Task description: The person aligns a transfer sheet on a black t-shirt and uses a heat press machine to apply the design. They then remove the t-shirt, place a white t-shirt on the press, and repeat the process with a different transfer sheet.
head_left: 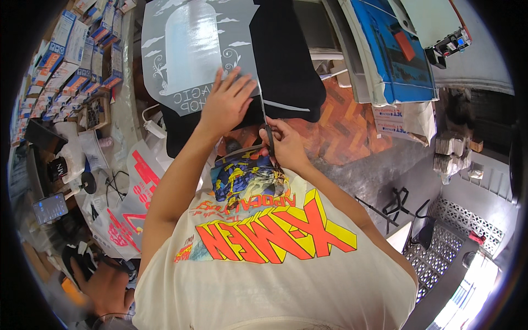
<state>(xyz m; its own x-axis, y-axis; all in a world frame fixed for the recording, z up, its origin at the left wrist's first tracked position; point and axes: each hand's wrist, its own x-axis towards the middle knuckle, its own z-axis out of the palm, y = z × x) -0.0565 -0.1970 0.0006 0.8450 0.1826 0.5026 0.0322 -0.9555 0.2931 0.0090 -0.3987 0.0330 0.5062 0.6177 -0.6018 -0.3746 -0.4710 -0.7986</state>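
Grey and glossy, the printed sheet [201, 55] lies on a black mat [289, 55] at the top of my view, its white clouds, arch and mirrored lettering plain on my feed. Through the head camera I have the left hand [230, 99] palm down over the sheet's lower right part, fingers a little apart and its grip clamped on nothing; blur keeps me from telling whether it presses down. I see the right hand [286, 146] just below and to the right, its grip closed around the black handles of the scissors [270, 137]. Their blades point away from the wearer, by the sheet's right edge; whether they bite into it I cannot tell from here. A thin grey strip [286, 106] lies on the mat, right of the blades.

Below the hands I get the wearer's cream shirt [264, 286], printed in red and yellow. On my left are sheets with pink-red print [137, 206], a lit phone [49, 208] and, farther up, stacked boxes [66, 47]. A co-worker's blurred hand [104, 286] shows at lower left. On my right, a blue panel [379, 60] shows near the herringbone floor [346, 124].
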